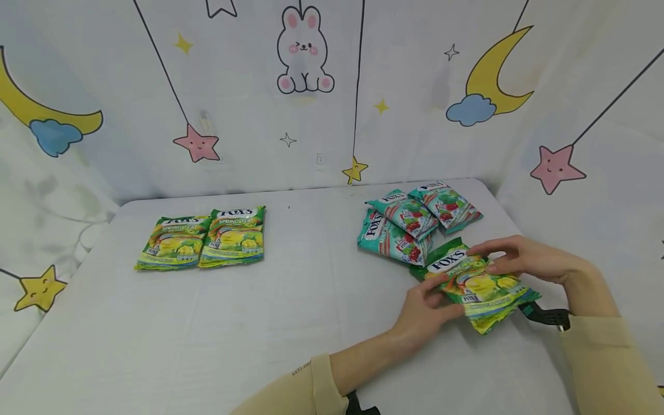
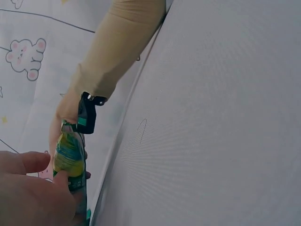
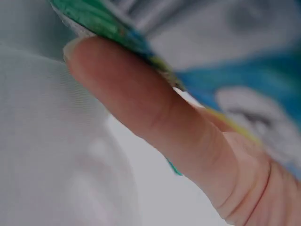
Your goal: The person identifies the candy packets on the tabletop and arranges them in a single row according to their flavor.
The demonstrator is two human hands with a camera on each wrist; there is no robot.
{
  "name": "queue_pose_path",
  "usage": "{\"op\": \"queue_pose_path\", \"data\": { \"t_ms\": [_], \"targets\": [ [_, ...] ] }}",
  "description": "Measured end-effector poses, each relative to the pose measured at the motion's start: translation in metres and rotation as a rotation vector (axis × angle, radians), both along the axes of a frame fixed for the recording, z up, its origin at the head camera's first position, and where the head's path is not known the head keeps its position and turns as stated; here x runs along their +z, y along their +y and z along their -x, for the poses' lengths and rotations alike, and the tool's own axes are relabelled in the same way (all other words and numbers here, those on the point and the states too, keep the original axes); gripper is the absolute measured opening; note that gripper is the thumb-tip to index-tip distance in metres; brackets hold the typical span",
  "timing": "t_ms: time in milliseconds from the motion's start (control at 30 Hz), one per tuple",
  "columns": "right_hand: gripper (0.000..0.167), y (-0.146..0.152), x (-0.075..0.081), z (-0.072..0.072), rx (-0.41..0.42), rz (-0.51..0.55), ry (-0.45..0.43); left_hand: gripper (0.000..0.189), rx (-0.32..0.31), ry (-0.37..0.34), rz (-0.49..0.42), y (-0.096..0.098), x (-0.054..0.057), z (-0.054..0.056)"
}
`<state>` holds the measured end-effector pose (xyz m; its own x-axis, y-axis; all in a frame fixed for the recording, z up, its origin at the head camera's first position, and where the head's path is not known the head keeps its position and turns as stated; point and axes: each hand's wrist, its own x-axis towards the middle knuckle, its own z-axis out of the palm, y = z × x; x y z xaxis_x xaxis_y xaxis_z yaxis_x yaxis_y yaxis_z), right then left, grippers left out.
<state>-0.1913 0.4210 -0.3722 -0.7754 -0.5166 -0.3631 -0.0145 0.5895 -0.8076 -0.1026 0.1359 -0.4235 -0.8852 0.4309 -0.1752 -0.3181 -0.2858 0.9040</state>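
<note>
Both hands hold a green and yellow Fox's Spring Tea candy bag (image 1: pixel 479 288) at the right of the table, tilted. My left hand (image 1: pixel 422 317) grips its left side, with fingertips on the printed front and the thumb near the lower left corner. Above, my right hand (image 1: pixel 534 256) holds the upper right side. In the right wrist view, one finger lies along the underside of the candy bag (image 3: pixel 263 61). A further yellow-green layer shows along the lower edge; I cannot tell whether it is a second bag. The left wrist view shows the bag (image 2: pixel 69 157) edge-on.
Just behind the held bag lie three teal Fox's candy bags (image 1: pixel 391 239), partly overlapping. Two more green and yellow candy bags (image 1: pixel 233 239) lie side by side at the back left of the white table (image 1: pixel 218 334). A printed white curtain (image 1: pixel 249 115) hangs behind.
</note>
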Motion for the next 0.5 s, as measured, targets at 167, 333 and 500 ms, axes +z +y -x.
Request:
{"op": "queue_pose_path", "data": {
  "t_ms": [167,333,500],
  "targets": [
    [0.044,0.008,0.007,-0.006,0.008,0.030,0.040,0.055,-0.092,0.036,-0.027,0.000,-0.002,-0.001],
    [0.043,0.015,0.013,-0.007,0.048,0.103,0.051,0.057,-0.188,0.070,-0.055,-0.002,-0.001,-0.003],
    [0.044,0.021,0.017,-0.009,0.057,0.157,0.045,0.061,-0.259,0.085,-0.086,-0.004,0.002,-0.005]
  ]
}}
